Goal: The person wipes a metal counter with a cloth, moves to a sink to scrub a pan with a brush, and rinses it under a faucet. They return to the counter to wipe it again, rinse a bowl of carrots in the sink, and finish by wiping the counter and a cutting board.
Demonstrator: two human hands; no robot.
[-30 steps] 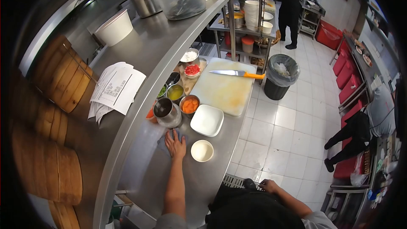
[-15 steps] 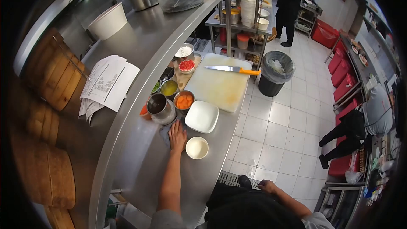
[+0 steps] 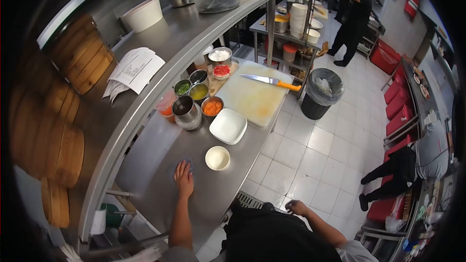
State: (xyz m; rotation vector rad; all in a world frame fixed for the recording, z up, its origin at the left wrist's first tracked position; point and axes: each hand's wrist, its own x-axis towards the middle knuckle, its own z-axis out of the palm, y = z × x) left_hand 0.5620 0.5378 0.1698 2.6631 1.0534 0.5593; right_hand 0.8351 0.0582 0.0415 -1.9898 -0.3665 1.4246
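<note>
My left hand (image 3: pixel 183 179) lies flat on the steel counter with fingers extended, pressing on a grey cloth (image 3: pixel 190 162) that shows only in part around the fingertips. Just right of it stands a small cream bowl (image 3: pixel 217 158). A square white dish (image 3: pixel 228 126) sits farther up the counter, beside a metal cup of orange pieces (image 3: pixel 212 107) and a dark-looking metal container (image 3: pixel 184 108). Over the floor, to the right of my dark apron, my right hand (image 3: pixel 297 207) hangs with loosely bent fingers and nothing visible in it.
A knife with an orange handle (image 3: pixel 271 82) rests on a white cutting board (image 3: pixel 252 98). Small containers of chopped food stand left of it. The shelf (image 3: pixel 194 22) overhangs the counter. A lined bin (image 3: pixel 321 93) stands on the floor. Two people work at back and right.
My left hand has slid toward me along the counter with the cloth, away from the metal containers. My right hand has risen slightly and its fingers look looser. The view has shifted.
</note>
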